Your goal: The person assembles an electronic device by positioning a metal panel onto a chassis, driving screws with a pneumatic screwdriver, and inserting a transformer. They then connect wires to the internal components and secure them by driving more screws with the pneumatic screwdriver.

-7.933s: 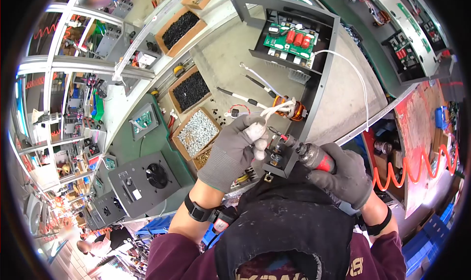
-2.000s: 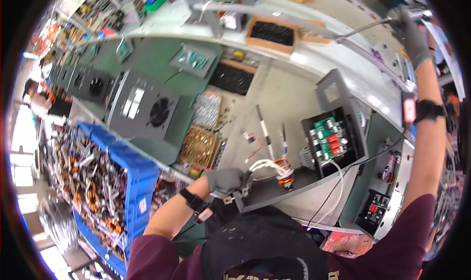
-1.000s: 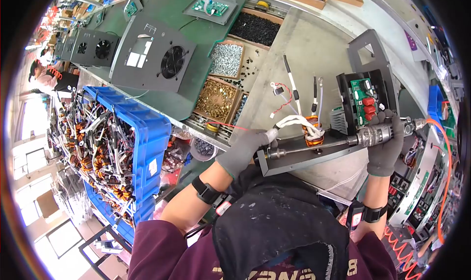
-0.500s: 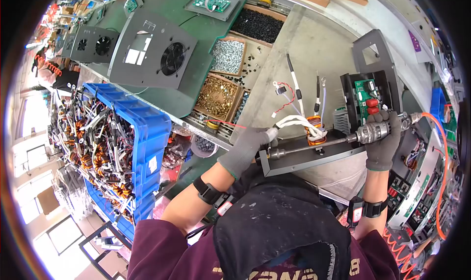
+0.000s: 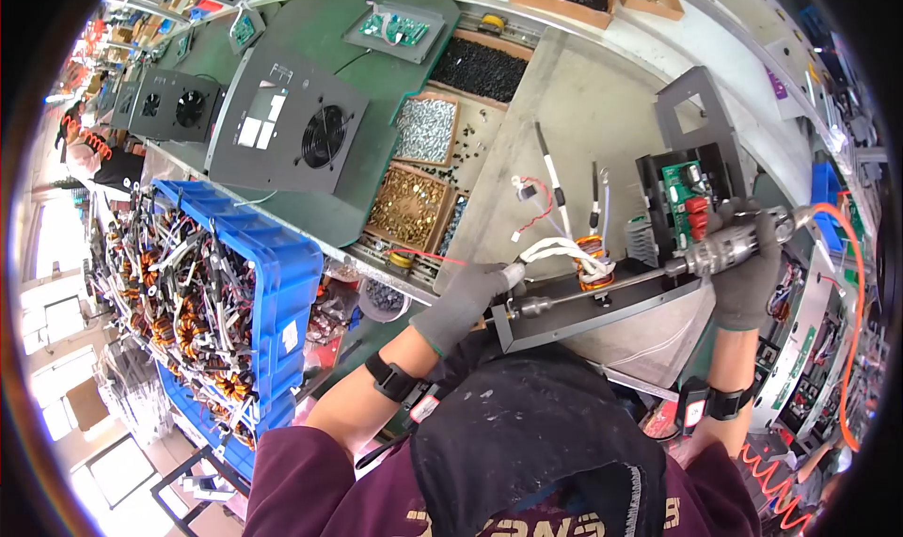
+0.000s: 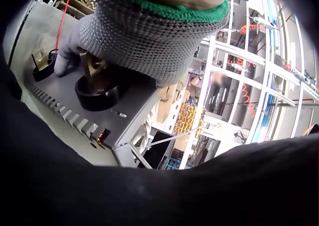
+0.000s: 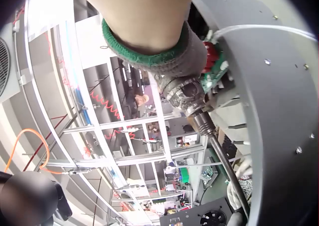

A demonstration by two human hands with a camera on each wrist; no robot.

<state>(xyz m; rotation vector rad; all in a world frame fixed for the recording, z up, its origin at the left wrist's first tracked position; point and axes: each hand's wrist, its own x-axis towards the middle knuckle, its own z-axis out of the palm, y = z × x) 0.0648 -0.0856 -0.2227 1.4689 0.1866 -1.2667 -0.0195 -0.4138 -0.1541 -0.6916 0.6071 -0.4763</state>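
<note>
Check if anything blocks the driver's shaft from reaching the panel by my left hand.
Nothing visible does. The shaft of the driver in the right hand passes beside the coil, and its socket tip sits at the panel that the left hand grips.

Long-shaft air screwdriver [image 5: 640, 276] level along grey chassis [image 5: 602, 313].

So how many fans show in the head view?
3. Near fan in the big grey panel; middle fan and far fan in panels farther left. Others may be hidden.
</note>
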